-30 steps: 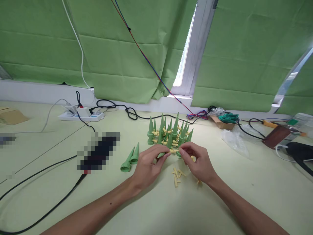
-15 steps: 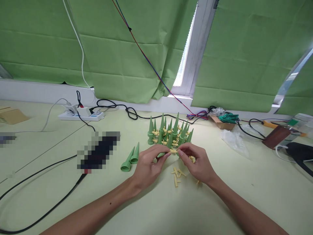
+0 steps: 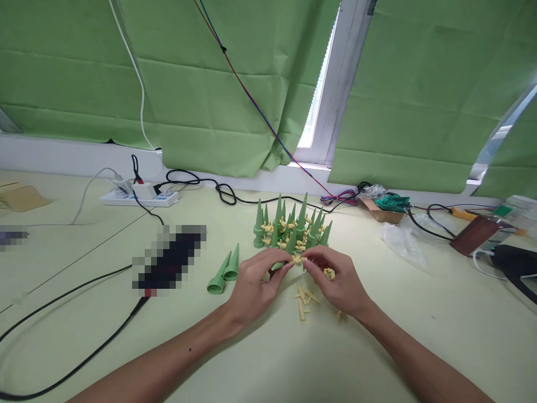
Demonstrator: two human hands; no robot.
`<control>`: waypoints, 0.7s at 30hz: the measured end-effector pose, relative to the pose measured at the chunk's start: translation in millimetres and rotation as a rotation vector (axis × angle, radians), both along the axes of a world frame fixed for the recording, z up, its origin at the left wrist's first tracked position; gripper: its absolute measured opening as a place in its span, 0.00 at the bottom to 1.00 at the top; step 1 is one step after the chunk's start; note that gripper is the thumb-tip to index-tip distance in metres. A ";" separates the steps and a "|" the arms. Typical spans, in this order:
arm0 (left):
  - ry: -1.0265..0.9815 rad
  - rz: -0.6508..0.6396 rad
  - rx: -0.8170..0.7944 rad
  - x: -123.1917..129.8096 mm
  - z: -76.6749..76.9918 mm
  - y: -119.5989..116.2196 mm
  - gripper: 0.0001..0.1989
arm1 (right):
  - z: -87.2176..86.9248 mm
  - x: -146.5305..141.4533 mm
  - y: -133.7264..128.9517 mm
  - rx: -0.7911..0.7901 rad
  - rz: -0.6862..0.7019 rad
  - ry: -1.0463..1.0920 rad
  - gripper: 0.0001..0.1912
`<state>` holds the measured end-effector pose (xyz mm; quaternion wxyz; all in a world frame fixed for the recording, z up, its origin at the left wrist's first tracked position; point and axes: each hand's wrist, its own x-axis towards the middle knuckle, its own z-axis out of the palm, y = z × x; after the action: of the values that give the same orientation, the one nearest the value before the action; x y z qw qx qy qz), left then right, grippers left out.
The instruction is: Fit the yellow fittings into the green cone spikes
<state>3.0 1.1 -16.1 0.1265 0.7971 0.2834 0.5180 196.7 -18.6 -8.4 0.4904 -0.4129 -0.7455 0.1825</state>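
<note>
My left hand (image 3: 257, 282) is closed on a green plastic spike (image 3: 277, 266), whose tip pokes out by the fingers. The rest of that spike is hidden. A small pale-yellow valve-like fitting (image 3: 297, 259) spans the gap between both hands, and the fingertips of my right hand (image 3: 340, 282) pinch its right end. Just beyond stands a cluster of upright green spikes (image 3: 301, 218) with yellow fittings on them. Two loose green spikes (image 3: 218, 280) lie left of my left hand. Several loose yellow fittings (image 3: 302, 309) lie between my wrists, others partly hidden under my right hand.
A blurred dark device (image 3: 170, 260) with a black cable is on the table to the left. Behind it sits a white power strip (image 3: 142, 197). At right are a cardboard box (image 3: 381, 211), a clear plastic bag (image 3: 403, 244) and a brown box (image 3: 478, 235).
Both hands stay almost in place. The yellow fitting between them looks slightly turned, and my right fingertips have shifted a little on it.
</note>
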 end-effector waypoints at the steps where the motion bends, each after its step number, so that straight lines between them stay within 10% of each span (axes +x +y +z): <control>1: 0.004 0.000 0.007 0.4 -0.1 0.5 0.05 | -0.3 0.2 0.4 0.002 0.000 -0.002 0.06; 21: 0.036 -0.033 -0.040 0.6 1.7 -1.6 0.06 | -4.1 1.1 5.4 0.008 0.040 -0.052 0.05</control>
<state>3.6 -0.5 -14.4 0.1459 0.8081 0.2825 0.4958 197.8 -13.1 -12.4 0.4689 -0.4002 -0.7668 0.1785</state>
